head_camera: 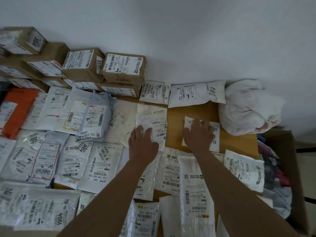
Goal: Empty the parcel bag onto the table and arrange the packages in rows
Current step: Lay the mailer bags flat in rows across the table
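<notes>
White mailers (95,166) w/ black barcodes, brown boxes (124,68), orange packet (17,106), tan table (193,108).

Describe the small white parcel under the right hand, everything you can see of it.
The small white parcel is a flat, pale mailer, apparently plastic, with a printed label and barcodes. It lies flat on bare wood of the table, between the crumpled white parcel under the left hand and the bunched white bag, apart from both. The right hand rests on it with spread fingers, covering its middle and left part.
</notes>
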`<state>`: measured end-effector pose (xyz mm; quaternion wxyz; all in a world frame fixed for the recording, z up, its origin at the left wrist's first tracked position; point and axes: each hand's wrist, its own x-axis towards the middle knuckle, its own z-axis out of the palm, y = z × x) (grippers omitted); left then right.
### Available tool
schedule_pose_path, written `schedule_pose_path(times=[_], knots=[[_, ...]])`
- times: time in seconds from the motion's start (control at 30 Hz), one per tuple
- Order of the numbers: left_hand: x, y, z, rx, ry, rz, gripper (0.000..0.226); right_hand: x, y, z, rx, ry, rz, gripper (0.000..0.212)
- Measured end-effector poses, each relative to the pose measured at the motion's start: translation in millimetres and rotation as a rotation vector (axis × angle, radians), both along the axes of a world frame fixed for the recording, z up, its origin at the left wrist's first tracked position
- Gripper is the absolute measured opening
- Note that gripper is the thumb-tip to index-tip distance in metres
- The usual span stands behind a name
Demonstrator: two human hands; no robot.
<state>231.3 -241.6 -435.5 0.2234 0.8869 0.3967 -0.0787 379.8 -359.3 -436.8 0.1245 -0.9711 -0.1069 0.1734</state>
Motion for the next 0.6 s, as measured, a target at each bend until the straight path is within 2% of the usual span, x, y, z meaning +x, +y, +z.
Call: schedule_pose_path(times=[0.07,0.23,0.33,0.47,0.6], knots=[[2,-5,1,0.014,-0.005,0.023,0.060,-8,-20,-7,-0.146,0.056,0.017,0.059],[2,-16,3,0.046,-0.024,0.032,0.060,6,-12,-20,-0.109,0.178,0.237,0.082],[3,-21,6,0.081,-0.084,0.028,0.058,11,-6,-20,-0.114,0.148,0.273,0.092],[6,-25,8,0.066,-0.062,-0.006,0.058,2,-13,-25,-0.150,0.089,0.263,0.092],[7,-27,6,0.042,-0.028,-0.025,0.060,6,-6,-25,-0.123,0.117,0.284,0.080]])
